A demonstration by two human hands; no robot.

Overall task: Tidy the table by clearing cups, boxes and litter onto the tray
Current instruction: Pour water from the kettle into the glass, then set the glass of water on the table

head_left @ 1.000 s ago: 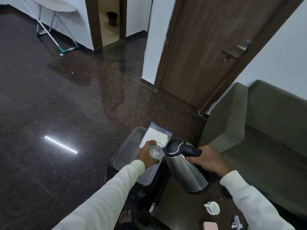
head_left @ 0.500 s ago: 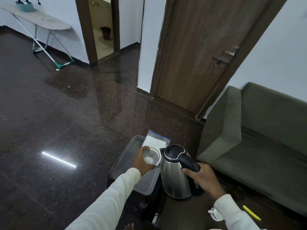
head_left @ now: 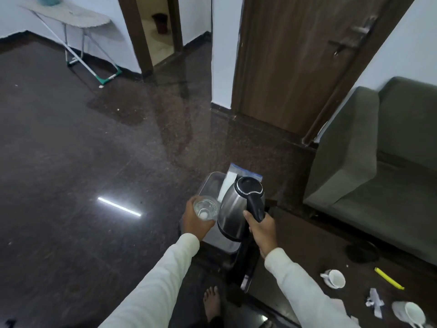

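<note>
Kettle [head_left: 238, 208], tilted toward the glass [head_left: 205, 207] a second ago, now hangs upright over the tray [head_left: 208, 183], right hand [head_left: 260, 227] curled round its handle, left hand [head_left: 194, 222] gripping the glass just beside; cups [head_left: 334, 278] and litter [head_left: 374, 301] on the table behind the right wrist probably come next.

A glass [head_left: 205, 207] in the left grip [head_left: 195, 222] sits just left of the kettle [head_left: 238, 209] in the right grip [head_left: 261, 227], tray [head_left: 209, 183] behind both, cups [head_left: 334, 278] on the counter [head_left: 295, 268] to the right.
</note>
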